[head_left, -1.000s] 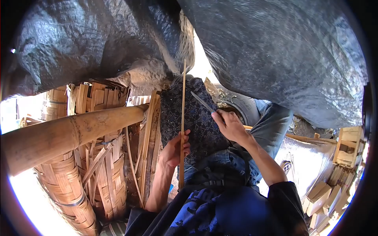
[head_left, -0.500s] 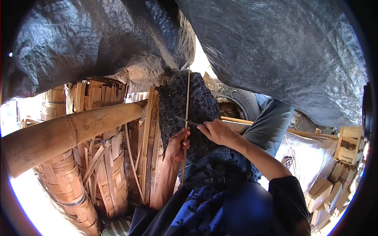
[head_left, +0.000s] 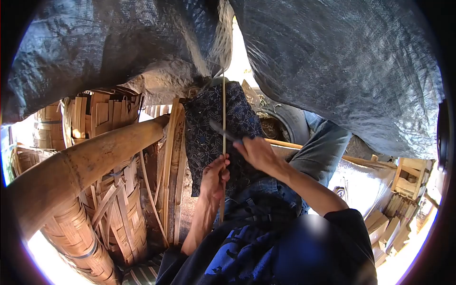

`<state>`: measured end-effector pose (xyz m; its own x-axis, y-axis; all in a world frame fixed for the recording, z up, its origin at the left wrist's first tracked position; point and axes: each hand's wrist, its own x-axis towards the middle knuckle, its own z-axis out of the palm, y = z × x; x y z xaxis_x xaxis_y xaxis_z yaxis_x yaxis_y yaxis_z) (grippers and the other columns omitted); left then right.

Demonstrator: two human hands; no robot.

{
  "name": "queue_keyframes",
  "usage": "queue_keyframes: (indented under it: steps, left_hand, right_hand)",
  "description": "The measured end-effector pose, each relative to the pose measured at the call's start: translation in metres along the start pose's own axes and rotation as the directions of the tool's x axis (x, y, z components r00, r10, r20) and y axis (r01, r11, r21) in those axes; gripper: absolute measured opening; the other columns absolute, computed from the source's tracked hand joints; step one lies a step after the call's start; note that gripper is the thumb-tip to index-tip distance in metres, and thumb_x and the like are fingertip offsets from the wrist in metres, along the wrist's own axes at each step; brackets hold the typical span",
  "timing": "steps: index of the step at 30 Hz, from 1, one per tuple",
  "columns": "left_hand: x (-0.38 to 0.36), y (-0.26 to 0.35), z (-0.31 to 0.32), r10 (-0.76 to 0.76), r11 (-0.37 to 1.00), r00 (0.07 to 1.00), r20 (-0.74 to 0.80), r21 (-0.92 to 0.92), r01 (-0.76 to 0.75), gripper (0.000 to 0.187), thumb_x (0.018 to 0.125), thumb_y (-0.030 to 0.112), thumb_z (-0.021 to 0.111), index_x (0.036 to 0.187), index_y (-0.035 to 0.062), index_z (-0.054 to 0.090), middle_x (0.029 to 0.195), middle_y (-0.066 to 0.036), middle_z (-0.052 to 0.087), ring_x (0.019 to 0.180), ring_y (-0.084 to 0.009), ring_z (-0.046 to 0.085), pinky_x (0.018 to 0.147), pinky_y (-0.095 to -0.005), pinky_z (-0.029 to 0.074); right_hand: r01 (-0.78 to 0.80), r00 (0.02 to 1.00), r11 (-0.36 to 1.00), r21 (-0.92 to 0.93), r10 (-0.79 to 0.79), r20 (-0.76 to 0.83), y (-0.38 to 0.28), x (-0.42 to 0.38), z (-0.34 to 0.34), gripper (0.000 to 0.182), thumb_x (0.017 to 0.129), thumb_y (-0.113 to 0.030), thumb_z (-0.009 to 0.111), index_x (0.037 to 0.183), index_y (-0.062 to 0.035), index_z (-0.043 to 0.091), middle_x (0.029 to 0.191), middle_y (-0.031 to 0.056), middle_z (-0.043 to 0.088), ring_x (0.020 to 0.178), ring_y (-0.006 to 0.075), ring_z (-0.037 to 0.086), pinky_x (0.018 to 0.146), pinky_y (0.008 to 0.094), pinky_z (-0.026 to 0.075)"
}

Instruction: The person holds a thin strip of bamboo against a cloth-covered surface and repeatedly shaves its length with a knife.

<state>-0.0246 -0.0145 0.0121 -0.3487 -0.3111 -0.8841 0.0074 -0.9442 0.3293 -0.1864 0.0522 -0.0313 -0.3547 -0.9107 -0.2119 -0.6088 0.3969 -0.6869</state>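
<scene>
A long, thin bamboo strip (head_left: 224, 102) runs upright through the middle of the head view, from the tarp gap down to my lap. My left hand (head_left: 214, 176) is closed around its lower part, with fingers and thumb pinching it. My right hand (head_left: 259, 155) grips a knife, its handle hidden in the fist. The slightly blurred knife blade (head_left: 219, 128) points up and left and overlaps the strip above my left hand. Behind both lies a dark blue patterned cloth (head_left: 202, 126), spread in front of my lap.
A thick bamboo pole (head_left: 104, 156) slants in from the left. Woven bamboo baskets (head_left: 71, 237) stand below it. Dark tarps (head_left: 342, 71) hang low overhead. An old tire (head_left: 290, 123) lies beyond my right leg, and wooden pieces (head_left: 387, 230) are piled at far right.
My right hand and the knife have moved up along the strip, away from my left hand, and the blade now tilts more steeply. My left hand keeps its hold; the whole view shifts slightly.
</scene>
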Motion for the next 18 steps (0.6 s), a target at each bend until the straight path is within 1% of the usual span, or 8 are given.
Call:
queue_keyframes:
  steps: [2, 7, 9, 11, 13, 14, 17, 18]
  left_hand:
    - [-0.001, -0.002, 0.001, -0.016, 0.999, 1.000, -0.004, 0.049, 0.016, 0.021, 0.092, 0.012, 0.053, 0.109, 0.0010, 0.058, 0.081, 0.000, 0.057, 0.050, -0.0062, 0.040, 0.046, -0.0203, 0.030]
    - [0.002, 0.001, -0.008, -0.003, 0.999, 1.000, 0.015, -0.041, 0.003, 0.017, 0.091, 0.006, 0.054, 0.104, -0.0020, 0.062, 0.084, -0.006, 0.063, 0.050, -0.0083, 0.044, 0.045, -0.0205, 0.032]
    - [0.003, -0.001, -0.011, 0.012, 0.998, 1.000, 0.021, -0.066, -0.011, 0.017, 0.091, 0.005, 0.053, 0.104, -0.0023, 0.062, 0.085, -0.007, 0.063, 0.050, -0.0085, 0.045, 0.044, -0.0206, 0.033]
    - [0.004, 0.002, -0.010, 0.023, 0.995, 1.000, 0.020, -0.097, -0.021, 0.018, 0.091, 0.004, 0.052, 0.104, -0.0026, 0.062, 0.086, -0.008, 0.064, 0.050, -0.0086, 0.045, 0.044, -0.0207, 0.033]
    - [0.002, 0.006, -0.009, -0.006, 0.994, 1.000, 0.028, -0.112, 0.009, 0.017, 0.090, 0.003, 0.053, 0.104, -0.0022, 0.062, 0.089, -0.008, 0.065, 0.051, -0.0085, 0.046, 0.043, -0.0203, 0.033]
    - [0.001, 0.007, -0.008, 0.004, 0.993, 1.000, 0.024, -0.119, -0.001, 0.017, 0.090, 0.003, 0.053, 0.104, -0.0022, 0.062, 0.089, -0.008, 0.065, 0.051, -0.0085, 0.046, 0.043, -0.0203, 0.033]
    - [0.003, 0.009, 0.000, 0.026, 0.997, 0.999, -0.038, -0.077, -0.029, 0.017, 0.089, 0.003, 0.054, 0.103, -0.0019, 0.062, 0.090, -0.009, 0.066, 0.051, -0.0080, 0.046, 0.043, -0.0192, 0.033]
    - [0.003, 0.009, 0.003, 0.036, 0.999, 0.998, -0.055, -0.033, -0.038, 0.016, 0.089, 0.005, 0.055, 0.102, -0.0017, 0.063, 0.088, -0.009, 0.066, 0.051, -0.0077, 0.047, 0.043, -0.0189, 0.032]
  right_hand:
    - [-0.119, 0.991, 0.993, -0.003, 0.119, -0.055, 0.007, 0.018, -0.005, 0.041, 0.092, -0.034, 0.055, 0.067, -0.0016, 0.052, 0.053, 0.0220, 0.053, 0.052, 0.0418, 0.055, 0.046, 0.0496, 0.041]
    - [0.113, 0.992, 0.994, -0.014, -0.113, -0.063, 0.046, 0.080, -0.011, 0.044, 0.096, -0.031, 0.050, 0.062, -0.0027, 0.047, 0.048, 0.0165, 0.050, 0.042, 0.0331, 0.051, 0.040, 0.0425, 0.036]
    - [-0.134, 0.981, 0.991, 0.004, 0.132, 0.142, 0.056, 0.125, -0.019, 0.050, 0.100, -0.035, 0.040, 0.064, -0.0015, 0.051, 0.048, 0.0151, 0.051, 0.039, 0.0244, 0.049, 0.043, 0.0396, 0.037]
    - [-0.056, 0.998, 0.995, -0.083, 0.059, 0.028, 0.070, 0.165, -0.024, 0.054, 0.101, -0.035, 0.035, 0.065, -0.0003, 0.054, 0.046, 0.0084, 0.051, 0.037, 0.0197, 0.046, 0.041, 0.0388, 0.040]
    - [-0.230, 0.970, 0.973, -0.031, 0.232, 0.068, 0.068, 0.187, -0.044, 0.049, 0.101, -0.033, 0.035, 0.074, 0.0013, 0.058, 0.053, 0.0120, 0.057, 0.041, 0.0227, 0.051, 0.047, 0.0412, 0.044]
    - [-0.140, 0.984, 0.990, -0.030, 0.136, -0.111, 0.072, 0.190, -0.038, 0.049, 0.101, -0.035, 0.033, 0.080, 0.0022, 0.058, 0.052, 0.0101, 0.054, 0.038, 0.0204, 0.047, 0.040, 0.0369, 0.040]
    - [-0.012, 0.994, 0.991, 0.132, 0.026, -0.106, 0.056, 0.164, -0.038, 0.048, 0.102, -0.035, 0.029, 0.084, 0.0011, 0.055, 0.049, 0.0042, 0.044, 0.035, 0.0140, 0.037, 0.033, 0.0312, 0.031]
    - [-0.199, 0.977, 0.958, 0.206, 0.179, 0.111, 0.047, 0.144, -0.046, 0.045, 0.103, -0.035, 0.027, 0.082, -0.0017, 0.050, 0.048, -0.0019, 0.032, 0.035, 0.0084, 0.027, 0.030, 0.0274, 0.022]
